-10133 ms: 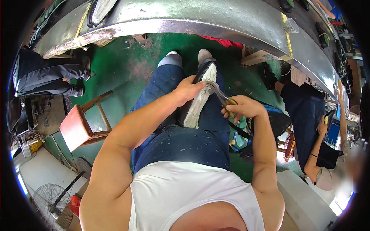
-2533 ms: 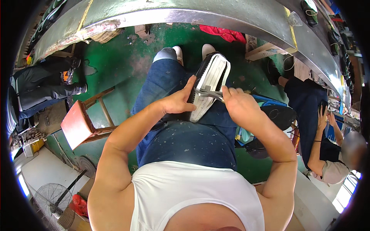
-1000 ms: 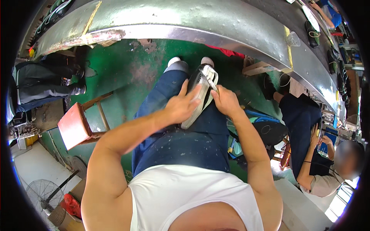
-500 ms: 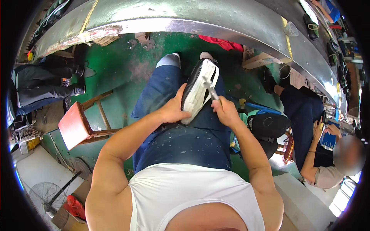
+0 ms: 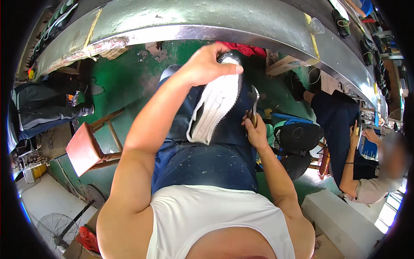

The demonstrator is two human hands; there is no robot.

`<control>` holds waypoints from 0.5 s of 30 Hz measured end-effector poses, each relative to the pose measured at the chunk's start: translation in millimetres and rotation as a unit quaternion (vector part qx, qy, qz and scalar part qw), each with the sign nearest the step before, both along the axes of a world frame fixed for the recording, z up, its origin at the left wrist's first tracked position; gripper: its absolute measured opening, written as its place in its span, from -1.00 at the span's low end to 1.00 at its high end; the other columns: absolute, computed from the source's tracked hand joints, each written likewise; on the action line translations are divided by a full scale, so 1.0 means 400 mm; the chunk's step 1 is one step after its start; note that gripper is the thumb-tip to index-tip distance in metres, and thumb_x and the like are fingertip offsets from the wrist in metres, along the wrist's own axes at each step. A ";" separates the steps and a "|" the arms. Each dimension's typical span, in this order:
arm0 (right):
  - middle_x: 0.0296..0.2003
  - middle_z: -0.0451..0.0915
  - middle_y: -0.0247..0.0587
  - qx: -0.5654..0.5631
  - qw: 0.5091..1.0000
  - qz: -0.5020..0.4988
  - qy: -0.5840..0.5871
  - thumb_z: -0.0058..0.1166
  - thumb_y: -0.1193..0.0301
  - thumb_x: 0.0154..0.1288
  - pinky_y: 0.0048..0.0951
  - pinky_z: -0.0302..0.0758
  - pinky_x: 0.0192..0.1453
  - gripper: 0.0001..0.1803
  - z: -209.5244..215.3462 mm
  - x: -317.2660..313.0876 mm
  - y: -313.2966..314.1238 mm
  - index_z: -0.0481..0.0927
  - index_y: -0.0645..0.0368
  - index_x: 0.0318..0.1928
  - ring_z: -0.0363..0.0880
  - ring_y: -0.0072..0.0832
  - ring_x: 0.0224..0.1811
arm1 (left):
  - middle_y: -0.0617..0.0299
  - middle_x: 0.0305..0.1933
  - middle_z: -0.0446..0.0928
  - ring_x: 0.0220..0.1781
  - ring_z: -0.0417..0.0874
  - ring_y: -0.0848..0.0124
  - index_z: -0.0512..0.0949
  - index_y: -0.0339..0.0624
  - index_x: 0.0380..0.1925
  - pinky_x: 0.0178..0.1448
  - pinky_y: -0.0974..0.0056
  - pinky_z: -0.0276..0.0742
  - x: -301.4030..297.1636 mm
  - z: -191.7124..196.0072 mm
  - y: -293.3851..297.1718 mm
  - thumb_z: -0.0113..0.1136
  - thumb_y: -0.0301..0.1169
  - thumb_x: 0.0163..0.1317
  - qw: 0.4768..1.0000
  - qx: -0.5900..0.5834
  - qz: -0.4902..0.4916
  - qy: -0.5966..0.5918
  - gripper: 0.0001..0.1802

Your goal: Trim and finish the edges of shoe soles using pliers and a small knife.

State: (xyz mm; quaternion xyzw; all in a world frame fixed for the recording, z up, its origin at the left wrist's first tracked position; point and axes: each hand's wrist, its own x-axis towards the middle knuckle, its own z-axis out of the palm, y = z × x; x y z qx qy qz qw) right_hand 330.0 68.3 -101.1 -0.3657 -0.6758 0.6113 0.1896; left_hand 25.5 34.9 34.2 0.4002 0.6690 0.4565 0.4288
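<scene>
My left hand (image 5: 211,67) grips the far end of a shoe (image 5: 219,97), thumb across its pale underside and fingers around the end. The shoe is held tilted over my thighs, its white underside up, with a dark, notched edge along the right side. At its near end a dark gap shows beside a white rim. To the right of the shoe, my right hand (image 5: 256,129) is closed round the handle of a metal hand tool (image 5: 255,98) with a curved head. The tool's head points away from me, apart from the shoe. Whether it is a hammer or pincers is unclear.
A long metal-edged bench (image 5: 194,33) runs across the far side. A wooden stool (image 5: 84,149) with a reddish seat stands left; a black bag (image 5: 298,137) is close to my right arm. A seated co-worker (image 5: 340,125) is at right, another person's legs (image 5: 51,101) at left.
My left hand has shifted from the shoe's near left side to its far end, and the shoe has turned and tilted. My right hand has drawn the tool rightward, off the shoe.
</scene>
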 end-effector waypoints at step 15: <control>-0.03 0.58 0.28 0.390 0.830 0.324 -0.233 0.15 0.45 0.31 -0.03 0.47 0.21 -0.42 0.216 -0.102 0.060 0.36 0.43 0.29 0.58 0.11 0.04 | 0.11 0.19 0.55 0.18 0.54 0.39 0.44 -0.23 0.28 0.32 0.29 0.43 0.174 -0.376 -0.179 -0.35 -0.08 0.64 0.959 -0.081 0.149 -0.225 -0.45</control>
